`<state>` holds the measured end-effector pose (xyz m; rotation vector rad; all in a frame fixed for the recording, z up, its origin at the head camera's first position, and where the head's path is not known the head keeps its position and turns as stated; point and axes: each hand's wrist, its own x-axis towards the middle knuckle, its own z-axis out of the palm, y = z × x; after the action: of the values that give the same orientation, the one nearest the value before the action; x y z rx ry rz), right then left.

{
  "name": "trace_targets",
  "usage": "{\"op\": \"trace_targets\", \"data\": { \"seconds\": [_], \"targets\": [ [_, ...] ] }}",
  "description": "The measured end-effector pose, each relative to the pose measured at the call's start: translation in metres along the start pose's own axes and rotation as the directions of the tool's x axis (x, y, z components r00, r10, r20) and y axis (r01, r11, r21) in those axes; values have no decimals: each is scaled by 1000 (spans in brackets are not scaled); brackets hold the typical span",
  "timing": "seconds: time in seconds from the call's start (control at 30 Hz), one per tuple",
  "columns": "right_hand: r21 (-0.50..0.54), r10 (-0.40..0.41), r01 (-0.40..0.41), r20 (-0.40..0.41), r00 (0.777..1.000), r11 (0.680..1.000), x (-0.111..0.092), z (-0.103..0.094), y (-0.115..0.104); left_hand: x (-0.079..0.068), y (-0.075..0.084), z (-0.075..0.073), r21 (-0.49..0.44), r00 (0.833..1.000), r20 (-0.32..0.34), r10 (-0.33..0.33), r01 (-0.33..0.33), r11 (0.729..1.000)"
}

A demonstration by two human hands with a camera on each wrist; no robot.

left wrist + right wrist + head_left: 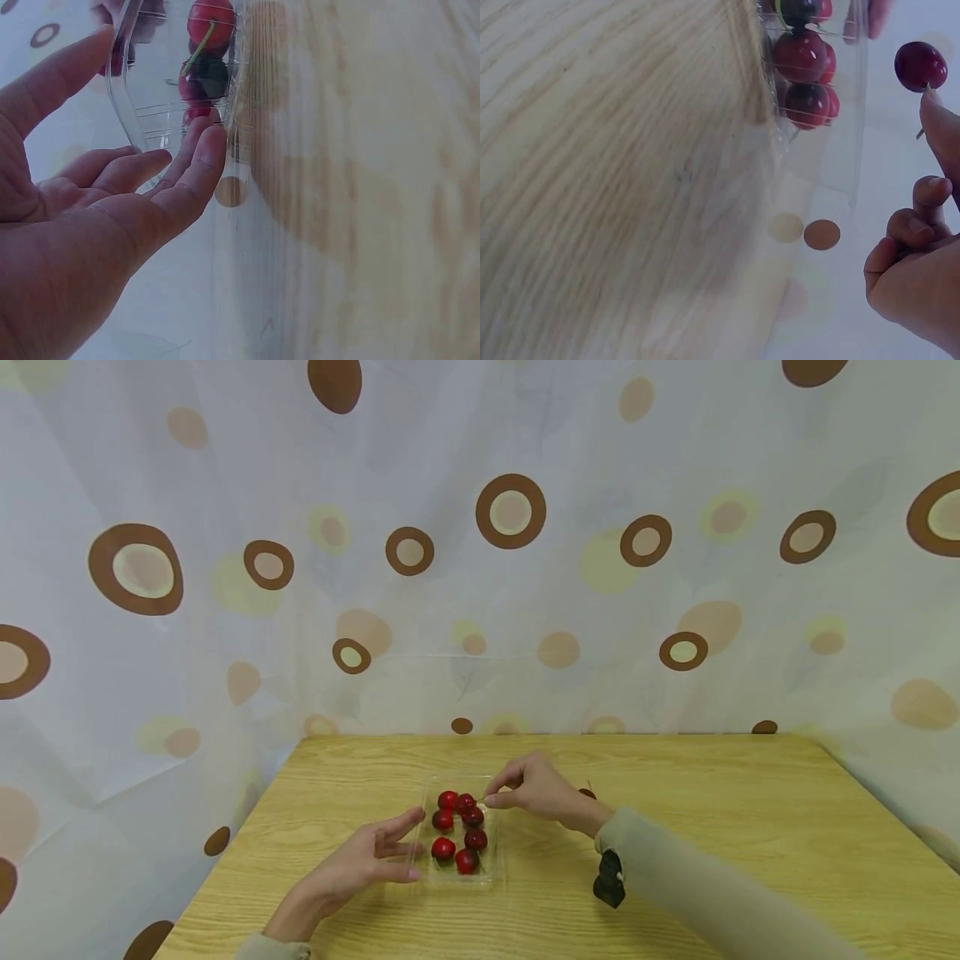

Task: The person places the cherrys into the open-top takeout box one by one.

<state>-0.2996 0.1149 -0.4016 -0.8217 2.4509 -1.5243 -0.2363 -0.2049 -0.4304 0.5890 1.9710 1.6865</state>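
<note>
A clear plastic box [487, 870] stands on the wooden table with several dark red cherries [443, 849] in it. My right hand [536, 789] is over the box's far right corner and pinches one cherry [921, 66] by its stem between thumb and forefinger. In the right wrist view this cherry hangs above the box's rim, and the other fingers are folded in. Along the box's left side lies my left hand [367, 857], fingers spread and fairly straight, their tips touching the wall. In the left wrist view, cherries [210, 22] show through that wall.
On the wooden table [712, 802], a dark cherry [587, 793] with an upright stem lies behind my right wrist, partly hidden. A black item [610, 878] is at the right sleeve's cuff. A curtain [450, 610] with brown circles hangs behind the table.
</note>
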Motion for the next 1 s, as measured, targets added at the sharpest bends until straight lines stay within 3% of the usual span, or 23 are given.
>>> {"op": "trace_targets", "data": {
  "seconds": [0.47, 1.0],
  "targets": [
    [-58, -7, 4, -57, 998, 998, 12, 34, 5, 0, -1, 0, -7, 1000, 7, 5, -5, 1000],
    [-116, 19, -27, -63, 998, 993, 11, 33, 2, 0, 0, 0, -15, 1000, 15, 2, -2, 1000]
  ]
}}
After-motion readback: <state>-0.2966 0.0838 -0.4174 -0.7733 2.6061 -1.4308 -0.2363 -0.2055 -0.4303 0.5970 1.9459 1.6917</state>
